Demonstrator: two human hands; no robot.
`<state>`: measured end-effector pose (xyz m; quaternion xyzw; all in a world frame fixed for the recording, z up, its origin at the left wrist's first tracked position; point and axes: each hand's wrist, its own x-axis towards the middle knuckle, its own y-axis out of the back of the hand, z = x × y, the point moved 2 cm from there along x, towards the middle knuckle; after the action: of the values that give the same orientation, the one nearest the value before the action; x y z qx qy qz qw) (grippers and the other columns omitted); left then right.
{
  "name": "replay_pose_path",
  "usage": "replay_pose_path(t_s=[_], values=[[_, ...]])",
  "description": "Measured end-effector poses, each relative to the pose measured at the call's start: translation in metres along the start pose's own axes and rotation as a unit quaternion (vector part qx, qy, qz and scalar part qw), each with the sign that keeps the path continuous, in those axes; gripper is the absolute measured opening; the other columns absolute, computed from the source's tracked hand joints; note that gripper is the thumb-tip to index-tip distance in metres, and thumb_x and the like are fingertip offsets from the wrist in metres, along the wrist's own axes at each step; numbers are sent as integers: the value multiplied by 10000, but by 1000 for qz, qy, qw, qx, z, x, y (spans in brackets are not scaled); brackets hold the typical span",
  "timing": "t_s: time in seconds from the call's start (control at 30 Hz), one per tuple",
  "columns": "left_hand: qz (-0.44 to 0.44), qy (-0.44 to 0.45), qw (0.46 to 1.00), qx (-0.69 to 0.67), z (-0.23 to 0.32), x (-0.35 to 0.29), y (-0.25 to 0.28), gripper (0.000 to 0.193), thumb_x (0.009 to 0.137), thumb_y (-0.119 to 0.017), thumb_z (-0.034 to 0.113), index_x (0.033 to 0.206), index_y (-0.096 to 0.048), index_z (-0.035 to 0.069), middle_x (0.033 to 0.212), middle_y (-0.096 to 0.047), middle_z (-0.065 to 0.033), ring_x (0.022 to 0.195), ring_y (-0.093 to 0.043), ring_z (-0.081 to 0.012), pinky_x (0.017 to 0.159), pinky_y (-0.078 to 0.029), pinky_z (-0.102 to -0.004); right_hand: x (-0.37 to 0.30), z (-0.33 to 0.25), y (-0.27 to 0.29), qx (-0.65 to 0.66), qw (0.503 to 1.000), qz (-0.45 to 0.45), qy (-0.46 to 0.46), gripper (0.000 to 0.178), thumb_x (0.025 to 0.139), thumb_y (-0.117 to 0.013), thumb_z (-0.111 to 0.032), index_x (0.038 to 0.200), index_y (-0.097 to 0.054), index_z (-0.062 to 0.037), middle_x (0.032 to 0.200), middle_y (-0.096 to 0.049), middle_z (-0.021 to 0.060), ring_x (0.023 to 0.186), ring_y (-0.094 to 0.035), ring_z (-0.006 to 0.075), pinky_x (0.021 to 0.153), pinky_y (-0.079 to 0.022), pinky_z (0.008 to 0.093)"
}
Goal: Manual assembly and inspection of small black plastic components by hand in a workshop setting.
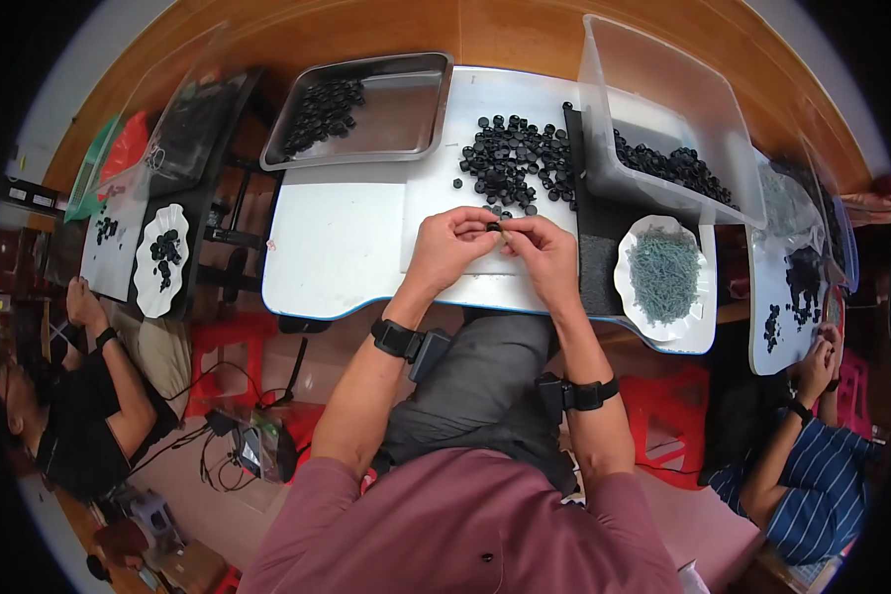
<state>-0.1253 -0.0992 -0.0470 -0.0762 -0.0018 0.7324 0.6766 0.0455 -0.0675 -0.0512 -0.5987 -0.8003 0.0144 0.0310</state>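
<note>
My two hands meet over the white table, just in front of a loose pile of small round black parts (518, 158). Between the thumb and fingers of my left hand (443, 249) is one small black round part (493, 227). My right hand (546, 255) is closed in a pinch right beside it, fingertips close to that part. Whatever the right fingertips grip is too small and covered to make out. A white scalloped dish (626, 295) of thin grey-green pieces (665, 275) stands right of my right hand.
A metal tray (391, 111) with black parts sits at the back left. At the back right stands a translucent plastic bin (663, 89) holding more. A dark mat (596, 238) lies under bin and dish. People sit at neighbouring tables on both sides, with red stools (230, 346) nearby.
</note>
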Motion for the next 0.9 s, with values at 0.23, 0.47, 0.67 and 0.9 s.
replay_pose_path(t_s=[0.23,0.47,0.67,0.9], values=[[-1,-12,1000,-15,-2,-1,-3,257,890,-754,6,1131,-699,-66,1019,-750,-90,896,-702,-81,796,-570,-199,0,6,0,-14,1000,2,8,133,930,-681,21,1039,-756,37,914,-726,76,756,-693,111,692,-550,241],[17,-15,1000,-5,-1,-1,-3,255,884,-758,7,1122,-703,-63,1029,-739,-83,928,-693,-87,820,-562,-199,1,4,-1,-40,999,-1,14,151,924,-674,31,1048,-760,29,933,-713,86,755,-698,120,680,-544,241],[21,5,1000,-3,3,-2,-5,259,882,-764,11,1126,-706,-53,1032,-732,-69,951,-683,-87,854,-553,-208,1,4,-1,-63,997,-5,41,158,931,-657,31,1054,-756,31,938,-712,91,756,-700,124,680,-543,243],[-7,-35,998,-49,-3,-5,-3,307,888,-758,-16,1188,-699,-54,1128,-734,-113,1046,-682,-130,951,-556,-262,-6,-1,1,-55,995,50,69,170,933,-639,37,1069,-741,41,962,-712,89,748,-688,119,686,-533,244]])
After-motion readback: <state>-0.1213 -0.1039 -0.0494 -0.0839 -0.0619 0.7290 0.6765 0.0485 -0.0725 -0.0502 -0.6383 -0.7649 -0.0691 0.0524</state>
